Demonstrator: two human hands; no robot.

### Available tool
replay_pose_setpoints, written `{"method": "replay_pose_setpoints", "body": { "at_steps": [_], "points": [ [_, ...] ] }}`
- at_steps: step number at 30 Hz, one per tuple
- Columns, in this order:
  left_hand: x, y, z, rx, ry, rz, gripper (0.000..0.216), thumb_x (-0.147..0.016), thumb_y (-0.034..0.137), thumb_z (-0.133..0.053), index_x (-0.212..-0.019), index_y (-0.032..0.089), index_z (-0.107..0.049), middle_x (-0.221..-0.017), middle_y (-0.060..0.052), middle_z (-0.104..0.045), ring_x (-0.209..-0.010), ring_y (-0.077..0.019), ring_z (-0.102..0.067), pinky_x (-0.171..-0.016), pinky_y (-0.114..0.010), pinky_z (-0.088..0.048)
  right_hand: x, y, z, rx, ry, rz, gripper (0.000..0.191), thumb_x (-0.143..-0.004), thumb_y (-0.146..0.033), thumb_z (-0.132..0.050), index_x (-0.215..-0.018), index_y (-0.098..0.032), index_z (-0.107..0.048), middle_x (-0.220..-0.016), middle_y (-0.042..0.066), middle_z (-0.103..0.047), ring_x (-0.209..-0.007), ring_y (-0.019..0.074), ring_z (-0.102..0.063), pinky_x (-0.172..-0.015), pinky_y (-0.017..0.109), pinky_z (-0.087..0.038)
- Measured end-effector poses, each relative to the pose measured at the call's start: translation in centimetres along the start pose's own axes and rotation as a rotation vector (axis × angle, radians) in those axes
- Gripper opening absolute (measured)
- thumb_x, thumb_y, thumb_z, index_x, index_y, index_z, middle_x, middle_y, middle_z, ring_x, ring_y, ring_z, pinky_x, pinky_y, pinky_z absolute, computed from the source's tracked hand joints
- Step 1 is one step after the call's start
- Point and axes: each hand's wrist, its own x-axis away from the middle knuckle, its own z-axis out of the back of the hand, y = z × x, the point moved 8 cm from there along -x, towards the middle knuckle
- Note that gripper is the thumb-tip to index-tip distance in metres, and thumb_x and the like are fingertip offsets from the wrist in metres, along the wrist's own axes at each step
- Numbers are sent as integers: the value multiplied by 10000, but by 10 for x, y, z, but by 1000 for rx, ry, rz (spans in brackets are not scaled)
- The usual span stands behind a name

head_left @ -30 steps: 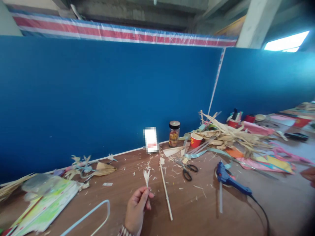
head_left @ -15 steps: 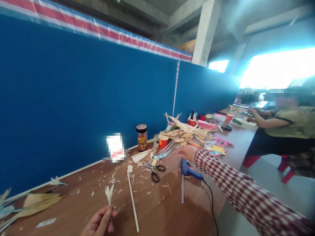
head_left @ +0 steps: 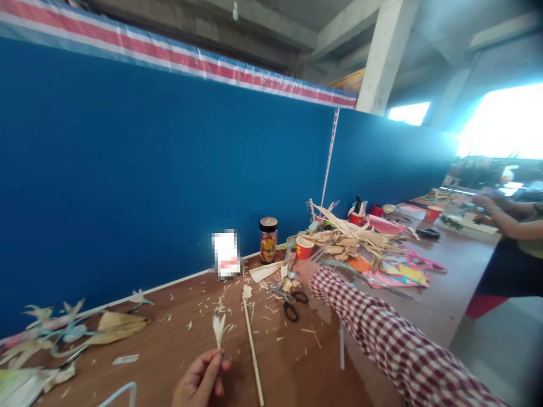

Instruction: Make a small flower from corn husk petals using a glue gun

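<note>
My left hand (head_left: pixel 199 381) is at the bottom edge and pinches a small pale husk flower (head_left: pixel 219 329) upright by its base. Just right of it a long thin stick (head_left: pixel 253 350) lies on the wooden table (head_left: pixel 169 345). My right arm in a red checked sleeve reaches forward across the table. My right hand (head_left: pixel 302 270) is over the husk scraps beside the black scissors (head_left: pixel 291 305) and in front of a red paper cup (head_left: pixel 304 247). Whether its fingers hold anything does not show.
A jar (head_left: pixel 268 240) with a black lid stands against the blue partition (head_left: pixel 169 169). A heap of dry husks (head_left: pixel 352 240) and coloured paper lies behind the cup. Finished husk flowers (head_left: pixel 63 328) lie at the left. Another person's arm (head_left: pixel 504 220) works at the far right.
The view has swung back left a little. My right hand has moved left from above the blue glue gun to the scraps by the scissors. My left hand still holds the flower.
</note>
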Motion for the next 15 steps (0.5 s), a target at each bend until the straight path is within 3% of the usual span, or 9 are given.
{"method": "replay_pose_setpoints", "body": {
  "at_steps": [3, 7, 11, 15],
  "points": [
    [-1, -3, -1, 25, -10, -2, 391, -566, 473, -660, -762, 137, -627, -612, -36, -652, -388, -95, -442, -429, -239, -398, -5, 7, 32, -38, 48, 18, 217, -860, -273, -445, -1043, -188, -523, -1090, 59, -526, -905, 163, -541, -771, 342, -461],
    [-4, -13, 0, 31, -52, 12, 381, -597, 454, -650, -808, 139, -618, -637, -33, -655, -404, -91, -441, -440, -226, -391, -15, 10, 108, -134, 181, 65, 245, -854, -286, -457, -1039, -136, -512, -1000, 57, -560, -824, 151, -568, -709, 337, -481],
    [-7, -16, 1, 36, -80, -1, 370, -613, 444, -642, -825, 142, -612, -641, -34, -660, -409, -83, -438, -441, -212, -386, -23, 7, 181, -204, 341, 89, 228, -871, -280, -388, -944, -134, -547, -800, 49, -631, -694, 121, -596, -618, 235, -476],
    [-5, -13, -1, 46, -92, -9, 356, -615, 441, -642, -816, 148, -614, -640, -32, -660, -411, -82, -438, -433, -206, -381, -29, 3, 212, -216, 412, 81, 147, -794, -226, -503, -881, -141, -585, -689, 48, -641, -603, 133, -591, -560, 227, -455]
  ]
}}
